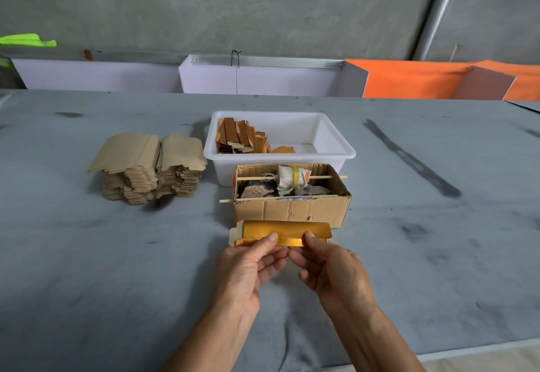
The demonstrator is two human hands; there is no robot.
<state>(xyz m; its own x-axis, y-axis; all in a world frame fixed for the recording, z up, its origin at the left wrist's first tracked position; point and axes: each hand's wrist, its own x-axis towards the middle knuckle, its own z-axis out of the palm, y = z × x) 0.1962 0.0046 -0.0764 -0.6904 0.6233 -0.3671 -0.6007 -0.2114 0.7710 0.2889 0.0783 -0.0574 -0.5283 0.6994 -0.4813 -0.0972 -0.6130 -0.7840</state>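
A gold foil card blank [287,230], long and partly folded, is held just above the grey table in front of a cardboard box. My left hand [248,266] pinches its lower folded edge with the thumb on top. My right hand [330,269] pinches the same edge a little to the right, thumb on the gold strip. The blank's pale tab sticks out at the left end.
A cardboard box [292,211] with rags and two wooden sticks stands right behind the blank. A white plastic tub [336,149] holding folded orange-brown pieces sits behind it. A stack of brown flat card blanks [146,164] lies to the left. White and orange panels line the table's [102,269] far edge.
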